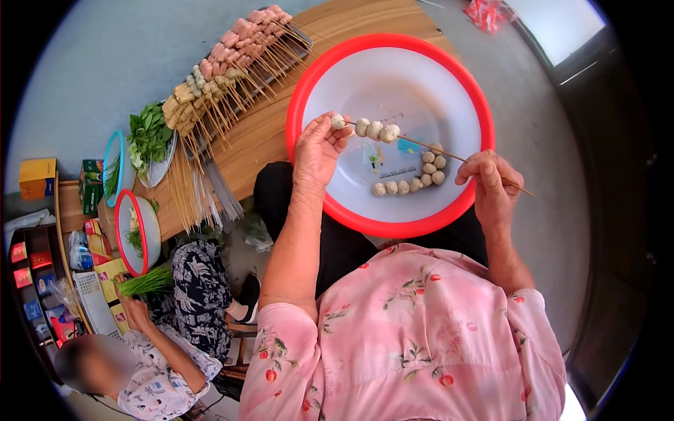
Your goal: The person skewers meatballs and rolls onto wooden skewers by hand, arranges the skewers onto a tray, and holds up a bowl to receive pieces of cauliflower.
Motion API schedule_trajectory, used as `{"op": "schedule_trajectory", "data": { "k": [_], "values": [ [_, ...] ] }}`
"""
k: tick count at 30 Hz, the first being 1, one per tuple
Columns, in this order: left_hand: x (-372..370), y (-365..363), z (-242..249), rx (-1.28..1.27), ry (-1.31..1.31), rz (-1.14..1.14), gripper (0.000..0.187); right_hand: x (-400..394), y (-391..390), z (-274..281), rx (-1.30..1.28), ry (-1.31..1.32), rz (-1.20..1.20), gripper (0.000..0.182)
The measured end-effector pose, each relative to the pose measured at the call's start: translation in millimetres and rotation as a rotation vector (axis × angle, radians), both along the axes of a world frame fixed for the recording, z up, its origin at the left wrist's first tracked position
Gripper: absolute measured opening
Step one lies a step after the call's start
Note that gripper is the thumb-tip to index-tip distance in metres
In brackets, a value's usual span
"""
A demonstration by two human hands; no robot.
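1. The basin [309,91] looks like glossy plastic, red rim and smooth white inside
2. The skewer [449,154] is thin pale wood, matt
3. The meatballs [411,184] look smooth with a dull sheen
4. The table [260,133] is bare planed wood
5. The blouse [421,337] is soft matt printed cloth

- The left hand [317,151] is raised over the lap, wrist bent, fingers bunched and pinched together at the tips.
- Its bare forearm slants down toward a pink floral sleeve.
- The right hand [493,186] sits lower and further out, fingers curled shut, apparently in a pinch; the fingertips are hard to see.
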State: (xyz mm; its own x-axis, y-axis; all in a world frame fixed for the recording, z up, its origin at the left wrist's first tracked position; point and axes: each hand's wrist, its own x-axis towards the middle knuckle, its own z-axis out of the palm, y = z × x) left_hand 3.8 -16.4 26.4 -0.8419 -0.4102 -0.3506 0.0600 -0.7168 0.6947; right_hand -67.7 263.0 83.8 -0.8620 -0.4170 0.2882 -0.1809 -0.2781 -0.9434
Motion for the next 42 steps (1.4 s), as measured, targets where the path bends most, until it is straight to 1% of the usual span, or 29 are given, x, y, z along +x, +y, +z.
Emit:
{"op": "schedule_trajectory", "data": {
  "k": [5,10,13,21,33,42],
  "values": [
    [-5.0,6.5,1.5,0.018,0.053,0.087,0.018,1.1,-1.5,-0.2,0.055,0.035,-0.024,0.032],
    [-6.1,5.7,-1.5,0.026,0.053,0.107,0.017,2.2,-1.8,-4.1,0.077,0.037,-0.029,0.032],
    [-6.6,6.5,-2.1,0.017,0.044,0.117,0.016,1.2,0.0,-8.4,0.105,0.089,0.013,0.030],
    [-8.2,6.3,-4.0,0.036,0.038,0.133,0.015,4.2,-1.3,-4.7,0.093,0.134,0.000,0.033],
    [-8.3,5.0,-7.0,0.058,0.062,0.127,0.015,6.5,-2.7,-2.3,0.096,0.080,-0.049,0.033],
    [-7.9,5.5,-8.0,0.052,0.052,0.128,0.014,6.7,-3.1,-5.4,0.101,0.063,-0.030,0.031]
  ]
}}
